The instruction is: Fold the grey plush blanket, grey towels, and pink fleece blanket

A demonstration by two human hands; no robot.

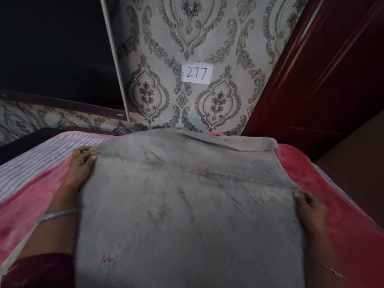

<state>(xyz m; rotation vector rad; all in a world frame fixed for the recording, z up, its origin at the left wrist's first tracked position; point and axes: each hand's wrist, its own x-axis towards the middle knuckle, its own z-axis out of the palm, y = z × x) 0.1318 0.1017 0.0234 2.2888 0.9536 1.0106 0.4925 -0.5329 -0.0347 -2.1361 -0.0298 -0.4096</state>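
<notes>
A large grey cloth (185,223), fuzzy like a towel, stretches between my two hands and fills the middle of the view. Its left edge is pinched in my left hand (79,167), fingers closed. On the other side my right hand (310,211) grips the right edge at about the same height. A crease runs across the cloth from hand to hand, and the far part lies beyond it with one edge folded over. A small pink flower mark shows at the lower left. The near end runs out of view.
Beneath the cloth lies a red-pink blanket (353,236) over a striped sheet (7,174). A dark television screen (51,31) stands at the back left. At the back right is a dark red glossy panel (315,70). A paper marked 277 (196,73) hangs on the patterned wall.
</notes>
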